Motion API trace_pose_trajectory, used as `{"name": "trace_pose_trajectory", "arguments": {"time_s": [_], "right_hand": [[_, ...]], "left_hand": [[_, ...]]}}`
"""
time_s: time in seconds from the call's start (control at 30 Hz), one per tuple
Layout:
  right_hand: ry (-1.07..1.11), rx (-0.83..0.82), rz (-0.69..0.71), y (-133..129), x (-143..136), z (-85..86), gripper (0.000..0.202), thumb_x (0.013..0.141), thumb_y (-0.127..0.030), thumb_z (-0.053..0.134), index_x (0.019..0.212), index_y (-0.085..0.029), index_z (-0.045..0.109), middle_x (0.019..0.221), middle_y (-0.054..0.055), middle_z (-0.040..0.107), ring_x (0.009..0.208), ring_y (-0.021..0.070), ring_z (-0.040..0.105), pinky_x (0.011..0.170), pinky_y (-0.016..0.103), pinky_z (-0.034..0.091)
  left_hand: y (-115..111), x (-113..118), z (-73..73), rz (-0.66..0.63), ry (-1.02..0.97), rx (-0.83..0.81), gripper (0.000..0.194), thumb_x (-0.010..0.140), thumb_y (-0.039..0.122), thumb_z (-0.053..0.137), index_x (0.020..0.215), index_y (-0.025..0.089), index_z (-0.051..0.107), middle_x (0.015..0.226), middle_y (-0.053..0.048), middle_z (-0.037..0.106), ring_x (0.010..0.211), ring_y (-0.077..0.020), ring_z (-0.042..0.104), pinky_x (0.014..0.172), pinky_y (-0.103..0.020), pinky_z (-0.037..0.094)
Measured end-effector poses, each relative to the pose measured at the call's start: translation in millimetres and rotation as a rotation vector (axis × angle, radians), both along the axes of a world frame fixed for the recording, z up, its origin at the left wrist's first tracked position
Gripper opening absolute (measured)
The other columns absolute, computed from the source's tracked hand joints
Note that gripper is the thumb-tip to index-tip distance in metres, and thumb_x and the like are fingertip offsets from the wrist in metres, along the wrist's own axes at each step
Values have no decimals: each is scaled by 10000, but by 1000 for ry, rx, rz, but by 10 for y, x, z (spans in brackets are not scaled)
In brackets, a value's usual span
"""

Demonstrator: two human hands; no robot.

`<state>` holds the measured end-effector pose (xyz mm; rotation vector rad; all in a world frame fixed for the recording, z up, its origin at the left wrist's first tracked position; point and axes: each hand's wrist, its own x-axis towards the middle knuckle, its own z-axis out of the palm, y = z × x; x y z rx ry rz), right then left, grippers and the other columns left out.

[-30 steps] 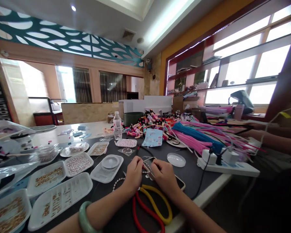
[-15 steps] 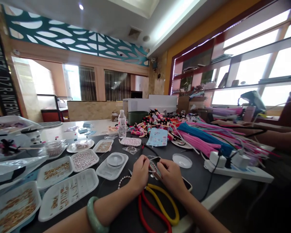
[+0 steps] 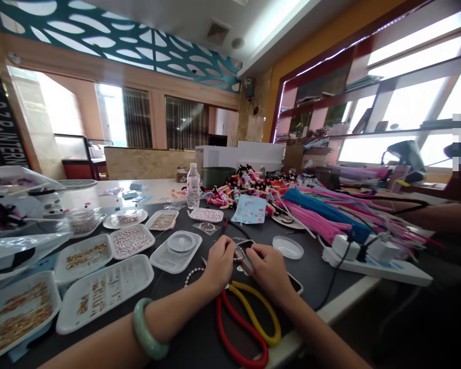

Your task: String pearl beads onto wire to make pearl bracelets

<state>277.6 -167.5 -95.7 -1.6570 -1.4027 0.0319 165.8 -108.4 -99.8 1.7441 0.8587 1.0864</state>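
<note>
My left hand [image 3: 219, 264], with a green bangle [image 3: 148, 328] on its wrist, is closed in a pinch on a short strand of pale beads [image 3: 238, 252]. My right hand [image 3: 267, 267] pinches the other end of the strand, close to the left; fingertips hide the ends. Left of my left hand, a second bead strand [image 3: 192, 275] curves on the dark mat. Below the hands lie cutting pliers with a red handle [image 3: 236, 328] and a yellow handle [image 3: 274, 318]. A phone [image 3: 296, 283] shows partly under my right hand.
White trays of gold findings [image 3: 19, 312] and pink beads [image 3: 132, 240] stand at left. A water bottle [image 3: 193, 187] is behind, beside a pile of small dolls [image 3: 249, 187]. At right are pipe cleaners [image 3: 318, 212], a power strip [image 3: 380, 266] and another person's arm [image 3: 426, 212].
The bead strand between my hands has changed shape, now a small curve up near the fingertips; the thin line above it shows less. Both hands stay together. My view has tipped down slightly.
</note>
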Motion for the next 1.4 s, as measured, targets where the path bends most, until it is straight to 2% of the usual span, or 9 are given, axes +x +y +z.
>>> {"name": "trace_pose_trajectory", "arguments": {"time_s": [0.13, 0.27, 0.4, 0.53, 0.77, 0.97, 1.1, 1.4], "right_hand": [[-28, -8, 3, 24, 2, -20, 350, 752, -303, 450, 452, -179, 320, 436, -41, 329, 473, 95, 346, 497, 245, 222], [-27, -17, 15, 38, 12, -27, 360, 750, -319, 465, 446, -177, 337, 440, -40, 342, 481, 95, 354, 502, 241, 227], [-6, -20, 38, 26, -1, 7, 340, 736, -294, 460, 437, -177, 350, 435, -42, 342, 474, 92, 347, 499, 238, 232], [-8, 21, 40, 16, -15, 18, 353, 723, -300, 462, 432, -189, 294, 421, -48, 303, 454, 89, 320, 479, 239, 225], [9, 24, 36, -4, 19, -19, 344, 719, -278, 460, 431, -194, 292, 421, -56, 285, 450, 87, 307, 469, 238, 217], [10, 22, 52, -31, 13, -2, 315, 708, -249, 453, 422, -190, 335, 411, -54, 319, 462, 91, 313, 481, 237, 229], [3, 44, 23, -38, -2, 5, 322, 710, -240, 455, 418, -191, 331, 400, -56, 318, 453, 89, 310, 479, 238, 230], [-45, 29, 48, -23, 22, -26, 328, 730, -275, 471, 463, -198, 295, 432, -61, 312, 461, 90, 325, 474, 232, 233]], "left_hand": [[30, 15, -47, -36, -38, 36, 231, 820, 225, 328, 616, 192, 429, 632, 11, 481, 645, -132, 465, 634, -254, 346], [28, 25, -68, -101, 9, 97, 255, 817, 222, 310, 590, 191, 421, 613, 13, 463, 628, -131, 454, 614, -255, 340], [-3, 19, -18, -71, 55, 77, 250, 811, 264, 354, 578, 190, 406, 572, 28, 426, 584, -122, 416, 569, -250, 311], [-29, 17, 30, -77, 67, 47, 234, 778, 291, 434, 574, 192, 374, 549, 50, 380, 557, -107, 377, 548, -242, 286], [-45, 26, 24, -51, 50, 75, 236, 733, 192, 463, 561, 193, 302, 537, 63, 327, 542, -90, 327, 528, -228, 258], [-51, 31, 4, -102, -71, 20, 120, 703, 144, 493, 716, 198, 387, 579, 71, 432, 558, -86, 423, 549, -206, 329], [-47, 20, -11, -138, -83, -3, 174, 715, 145, 495, 868, 206, 438, 573, 74, 489, 543, -90, 462, 549, -200, 355], [-14, -9, -54, -125, -62, 62, 186, 709, 137, 504, 875, 209, 464, 595, 59, 537, 564, -98, 518, 554, -197, 381]]}}
